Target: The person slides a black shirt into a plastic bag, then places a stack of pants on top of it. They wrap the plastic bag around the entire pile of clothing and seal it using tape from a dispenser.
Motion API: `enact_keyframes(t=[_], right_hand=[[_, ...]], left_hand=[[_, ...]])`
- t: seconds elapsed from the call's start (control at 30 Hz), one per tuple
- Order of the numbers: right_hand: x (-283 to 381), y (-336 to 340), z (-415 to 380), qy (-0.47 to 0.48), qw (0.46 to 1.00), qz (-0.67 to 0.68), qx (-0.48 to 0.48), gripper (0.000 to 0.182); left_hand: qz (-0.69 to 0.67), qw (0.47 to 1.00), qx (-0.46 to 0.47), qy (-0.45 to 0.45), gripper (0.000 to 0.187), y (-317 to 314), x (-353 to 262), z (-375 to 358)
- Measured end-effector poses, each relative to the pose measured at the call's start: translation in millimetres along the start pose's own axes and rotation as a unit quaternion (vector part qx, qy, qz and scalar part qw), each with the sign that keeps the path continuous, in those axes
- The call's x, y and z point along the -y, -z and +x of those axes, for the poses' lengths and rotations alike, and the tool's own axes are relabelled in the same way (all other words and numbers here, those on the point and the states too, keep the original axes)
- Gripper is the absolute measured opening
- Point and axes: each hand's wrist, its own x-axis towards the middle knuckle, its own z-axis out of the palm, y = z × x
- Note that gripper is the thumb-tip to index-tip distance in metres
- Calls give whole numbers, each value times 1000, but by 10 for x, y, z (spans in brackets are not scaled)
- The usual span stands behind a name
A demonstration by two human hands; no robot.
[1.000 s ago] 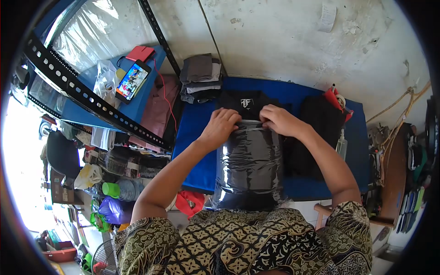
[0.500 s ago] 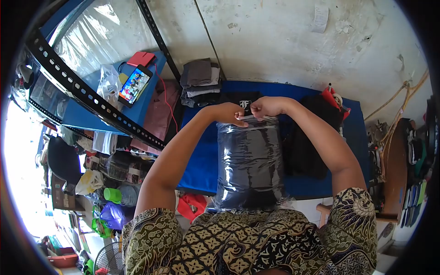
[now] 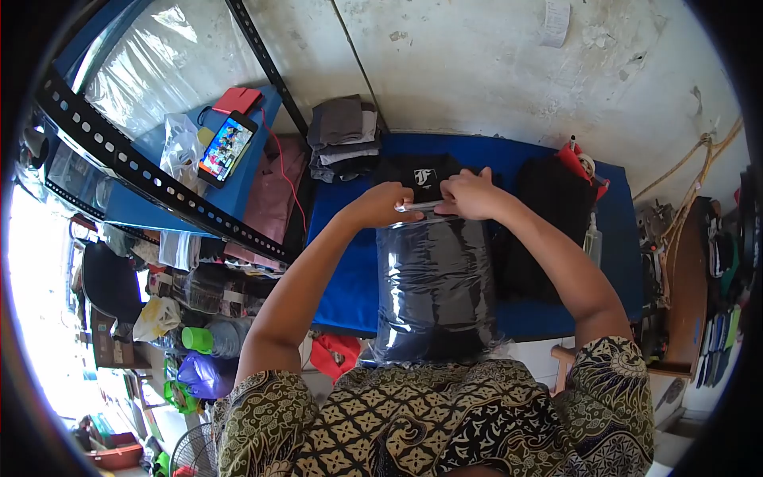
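Note:
A clear plastic bag (image 3: pixel 433 278) packed with dark folded cloth lies in front of my body, its near end close to my shirt. My left hand (image 3: pixel 380 205) pinches the bag's far edge at the left corner, thumb laid along it. At the right part of that edge, my right hand (image 3: pixel 470 195) has its fingers closed on the plastic. A narrow pale strip of the edge stretches between both hands. Just beyond them lies a black garment (image 3: pixel 425 176) with a white letter mark, partly covered by my fingers.
The bag rests on a blue-covered table (image 3: pixel 346 278). Black clothing (image 3: pixel 534 246) lies to the right, near a clear bottle (image 3: pixel 592 241) and a tape roll (image 3: pixel 586 165). Folded clothes (image 3: pixel 343 131) are stacked at the back left. A phone (image 3: pixel 228 149) sits on the perforated-metal rack (image 3: pixel 151 179).
My right hand has turned and come slightly rightward. The bag's edge now shows as a pale strip between my hands, and more of the white letter mark is visible. The view has shifted slightly.

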Motion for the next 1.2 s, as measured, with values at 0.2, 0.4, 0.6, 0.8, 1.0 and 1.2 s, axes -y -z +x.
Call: enact_keyframes(t=[0.2,0.4,0.6,0.8,1.0,1.2], right_hand=[[-322,122,181,-31,982,175,59,31],[-435,51,152,68,990,120,38,14],[-617,14,387,31,953,299,20,12],[-661,-5,501,-14,911,411,40,26],[-679,2,324,30,965,256,-37,35],[-1020,-185,356,-4,991,102,-90,26]], left_hand=[[-170,968,180,42,30,208,218,251],[-293,923,233,91,20,312,345,329],[-422,900,73,82,10,90,405,245],[-350,926,-83,115,13,-75,412,280],[-140,977,-29,158,30,27,262,112],[-60,981,-176,51,21,-78,382,-57]])
